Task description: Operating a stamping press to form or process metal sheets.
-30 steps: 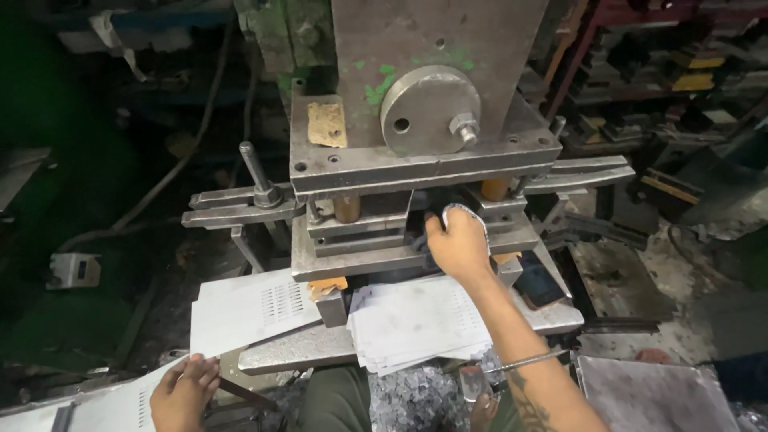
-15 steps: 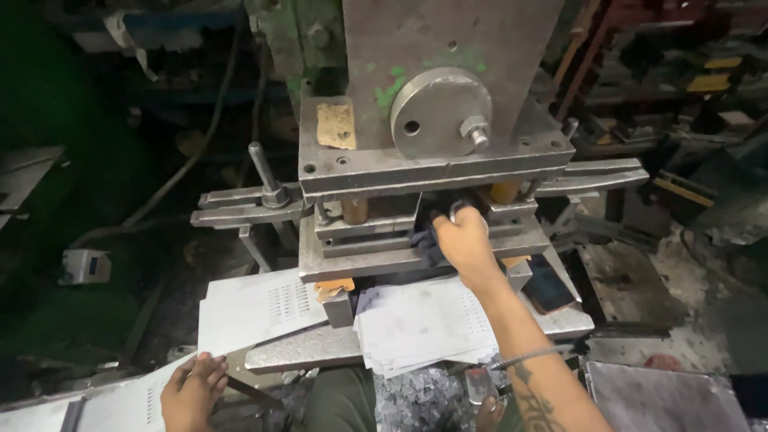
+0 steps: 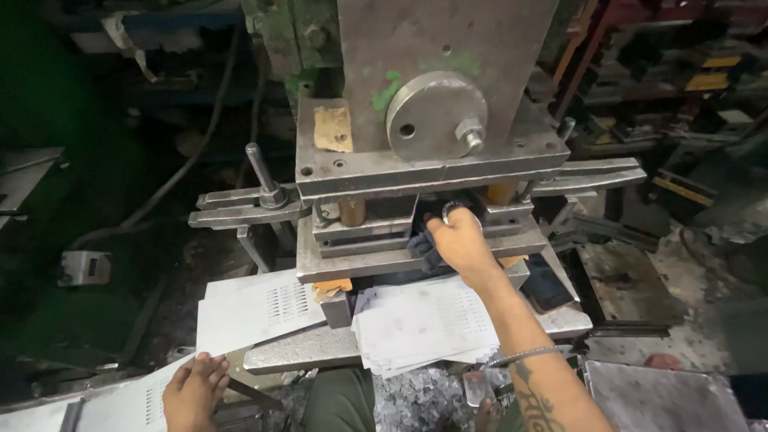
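The right hand [image 3: 460, 240] reaches between the press [image 3: 432, 172] plates, fingers closed on a small metal ring [image 3: 453, 211] at the die. Near left, the left hand [image 3: 194, 390] lies flat, grasping nothing, on a perforated sheet [image 3: 120, 404]. If the ram drops, those fingers get crushed.

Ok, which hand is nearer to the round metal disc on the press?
Right. The right hand reaches into the press just below the round metal disc; the left hand rests far below on a slotted sheet.

Right forearm [image 3: 524, 352]: bare and sleeveless, with a thin metal bangle [image 3: 524, 355] around it.
Marking: dark tattoo [image 3: 538, 400] below the bangle, lettering perhaps, too blurred to tell.
Left hand [image 3: 192, 392]: bare, no ring or glove visible.
Legs: olive-green trousers [image 3: 336, 400].
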